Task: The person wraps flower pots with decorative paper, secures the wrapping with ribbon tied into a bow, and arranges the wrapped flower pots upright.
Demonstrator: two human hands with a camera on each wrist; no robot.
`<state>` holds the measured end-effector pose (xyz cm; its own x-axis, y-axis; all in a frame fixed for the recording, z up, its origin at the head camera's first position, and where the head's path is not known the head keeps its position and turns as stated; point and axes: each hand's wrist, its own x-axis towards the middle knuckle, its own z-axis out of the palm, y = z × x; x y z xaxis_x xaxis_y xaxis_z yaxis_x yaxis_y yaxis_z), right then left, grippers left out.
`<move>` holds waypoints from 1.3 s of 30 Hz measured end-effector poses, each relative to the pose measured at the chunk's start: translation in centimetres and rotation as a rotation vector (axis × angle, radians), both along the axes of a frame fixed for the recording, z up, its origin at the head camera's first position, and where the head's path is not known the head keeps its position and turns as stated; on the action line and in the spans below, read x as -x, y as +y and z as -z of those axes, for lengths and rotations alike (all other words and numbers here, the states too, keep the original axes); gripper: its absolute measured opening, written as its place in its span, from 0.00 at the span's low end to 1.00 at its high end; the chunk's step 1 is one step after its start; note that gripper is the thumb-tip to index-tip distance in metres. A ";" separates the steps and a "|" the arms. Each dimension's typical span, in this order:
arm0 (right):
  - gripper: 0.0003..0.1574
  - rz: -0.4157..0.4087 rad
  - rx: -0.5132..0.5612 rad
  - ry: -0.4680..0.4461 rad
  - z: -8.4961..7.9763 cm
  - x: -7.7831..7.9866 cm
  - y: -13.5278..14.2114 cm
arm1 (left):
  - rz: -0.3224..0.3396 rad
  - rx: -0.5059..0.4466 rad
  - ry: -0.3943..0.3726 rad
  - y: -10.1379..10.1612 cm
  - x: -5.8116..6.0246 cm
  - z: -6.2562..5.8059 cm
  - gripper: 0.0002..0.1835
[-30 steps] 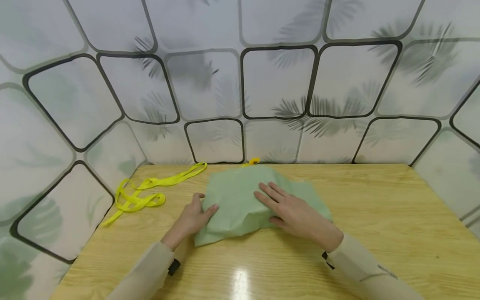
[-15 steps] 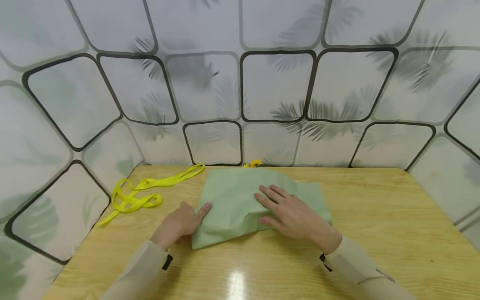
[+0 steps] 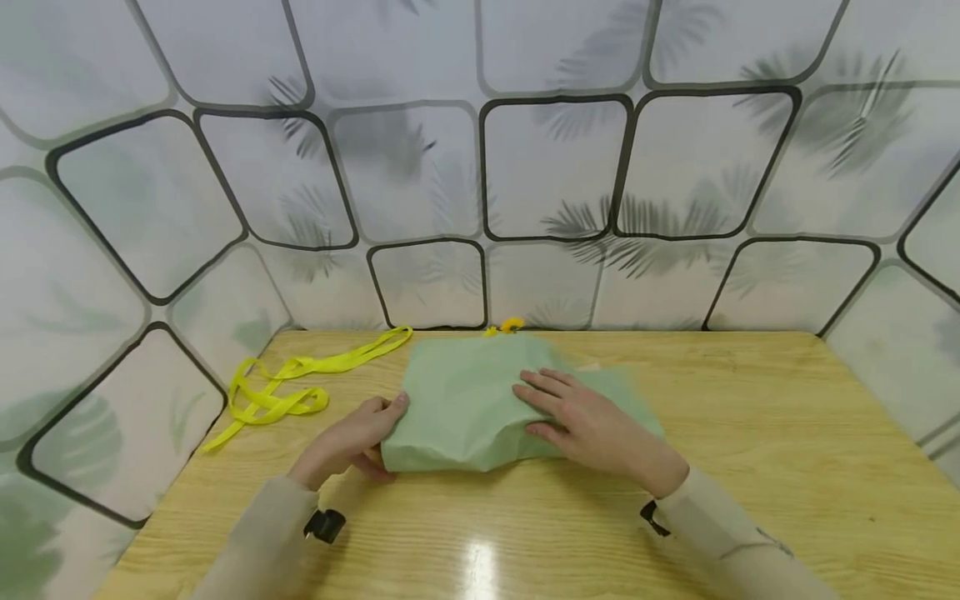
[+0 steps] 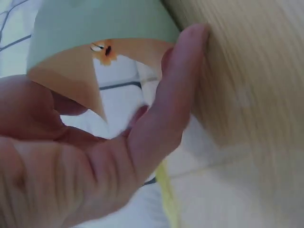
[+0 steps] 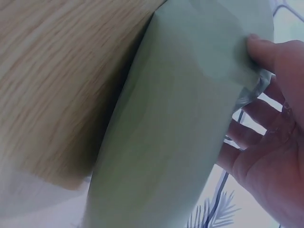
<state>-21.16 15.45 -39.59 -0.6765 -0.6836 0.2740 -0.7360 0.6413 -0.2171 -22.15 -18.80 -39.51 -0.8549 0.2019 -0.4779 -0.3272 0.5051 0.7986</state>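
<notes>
A sheet of pale green wrapping paper (image 3: 457,392) lies bulging and loosely folded over mid-table. At its left end my left hand (image 3: 356,437) grips the edge, thumb on top and fingers lower down at the side. In the left wrist view, that hand (image 4: 114,156) curves around the end of the green paper (image 4: 109,21), where tan flaps (image 4: 66,71) show. My right hand (image 3: 588,421) rests on the paper, fingers fairly straight. The right wrist view has its thumb against the green sheet (image 5: 161,109) and a shiny silvery bit (image 5: 252,94) between thumb and fingers. What lies under the paper is hidden.
A tangled yellow ribbon (image 3: 277,404) lies at the table's left. Small orange-yellow flowers (image 3: 512,324) show behind the paper at the table's back edge. Patterned cloth walls (image 3: 555,167) enclose the back and sides of the wooden table (image 3: 757,467).
My left hand has shifted slightly left and down, with fingers now low at the paper's end. The front left corner has lifted and folded in. The right hand stays nearly in place.
</notes>
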 end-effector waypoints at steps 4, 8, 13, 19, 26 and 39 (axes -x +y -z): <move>0.36 -0.021 0.014 -0.039 -0.4 0.0 0.1 | -0.030 -0.119 0.000 0.4 0.3 0.3 0.27; 0.39 -0.030 -0.016 -0.040 -0.7 -0.2 -0.1 | -0.113 -0.177 0.107 0.8 0.7 0.5 0.25; 0.42 -0.005 -0.075 0.040 -0.7 -0.4 -0.6 | -0.162 -0.197 0.142 0.6 0.7 0.0 0.36; 0.44 0.013 -0.109 0.112 -0.1 -0.5 -0.7 | -0.028 -0.077 0.003 -0.8 -1.0 -0.9 0.51; 0.41 -0.029 -0.093 0.113 0.4 -0.4 -0.9 | 0.065 0.101 -0.075 -1.8 -3.2 -1.3 0.51; 0.46 0.071 -0.074 0.059 0.5 -0.8 -1.1 | -0.101 -0.169 0.054 -0.5 -1.0 0.4 0.28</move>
<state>-20.34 14.40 -40.10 -0.7081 -0.6545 0.2649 -0.6982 0.7049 -0.1251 -21.13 -19.34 -39.88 -0.8982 0.1877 -0.3975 -0.3238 0.3290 0.8871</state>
